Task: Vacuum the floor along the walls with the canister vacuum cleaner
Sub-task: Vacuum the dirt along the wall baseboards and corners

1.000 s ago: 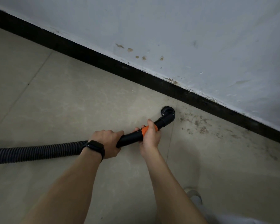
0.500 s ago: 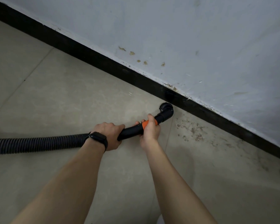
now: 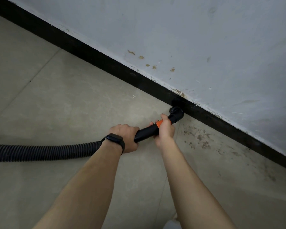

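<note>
A black ribbed vacuum hose (image 3: 45,152) runs in from the left edge and ends in a smooth black handle tube (image 3: 145,132) with an orange ring. Its bent black brush nozzle (image 3: 176,113) touches the black baseboard (image 3: 106,61) where the floor meets the wall. My left hand (image 3: 125,138), with a black watch on the wrist, grips the tube where the hose joins it. My right hand (image 3: 165,129) grips the tube at the orange ring, just behind the nozzle. The canister itself is out of view.
The floor is beige tile (image 3: 73,103) with grout lines. Brown dirt specks (image 3: 200,138) lie on the tile right of the nozzle, along the baseboard. The grey wall (image 3: 205,38) above has a few brown stains. A light shoe tip (image 3: 172,224) shows at the bottom edge.
The nozzle has moved forward across the tile, from a little short of the wall to touching the baseboard. Both hands kept their grip and moved with it.
</note>
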Demonstrator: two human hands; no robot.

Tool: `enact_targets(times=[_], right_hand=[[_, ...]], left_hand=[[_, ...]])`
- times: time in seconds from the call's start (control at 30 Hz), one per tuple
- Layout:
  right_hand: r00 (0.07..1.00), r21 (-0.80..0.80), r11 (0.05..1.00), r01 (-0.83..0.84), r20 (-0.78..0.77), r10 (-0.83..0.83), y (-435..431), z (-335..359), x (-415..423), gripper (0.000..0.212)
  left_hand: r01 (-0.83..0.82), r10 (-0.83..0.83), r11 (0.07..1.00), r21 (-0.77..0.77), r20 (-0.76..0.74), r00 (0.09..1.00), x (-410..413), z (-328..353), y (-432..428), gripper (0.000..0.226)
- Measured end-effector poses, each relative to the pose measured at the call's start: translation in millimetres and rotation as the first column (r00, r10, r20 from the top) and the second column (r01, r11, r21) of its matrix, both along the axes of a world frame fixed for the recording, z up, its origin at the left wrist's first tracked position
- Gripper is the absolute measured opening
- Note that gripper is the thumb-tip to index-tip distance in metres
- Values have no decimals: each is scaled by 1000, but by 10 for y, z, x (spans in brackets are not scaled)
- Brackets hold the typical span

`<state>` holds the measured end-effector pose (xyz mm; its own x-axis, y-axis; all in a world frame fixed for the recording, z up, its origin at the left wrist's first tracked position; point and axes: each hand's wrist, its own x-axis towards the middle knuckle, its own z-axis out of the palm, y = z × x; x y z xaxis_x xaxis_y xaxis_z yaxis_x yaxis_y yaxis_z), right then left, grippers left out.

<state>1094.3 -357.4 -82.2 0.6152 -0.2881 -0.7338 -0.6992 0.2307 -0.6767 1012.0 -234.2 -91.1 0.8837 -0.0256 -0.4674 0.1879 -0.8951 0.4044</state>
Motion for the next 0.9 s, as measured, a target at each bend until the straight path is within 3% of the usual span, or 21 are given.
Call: enact_targets(times=[0.2, 0.4, 0.5, 0.73, 0.9], right_hand=[[998, 21, 998, -61, -12, 61, 252, 82, -30, 15], [988, 54, 986, -156, -9, 157, 642, -9, -376, 21], [997, 54, 996, -75, -8, 75, 597, -122, -685, 39], [963, 72, 960, 270, -19, -269, 55, -90, -1349, 33], [917, 87, 913, 398, -32, -397, -417, 7, -1436, 23]], left_hand=[[-76, 75, 997, 16, 60, 995, -147, 47, 202, 20], [-137, 137, 989, 48, 3, 991, -530, 18, 561, 14], [-37, 40, 992, 117, -23, 999, -724, 60, 594, 15], [307, -304, 939, 158, -44, 952, -970, 135, 266, 23], [459, -463, 870, 182, -22, 886, -894, 208, -160, 27]])
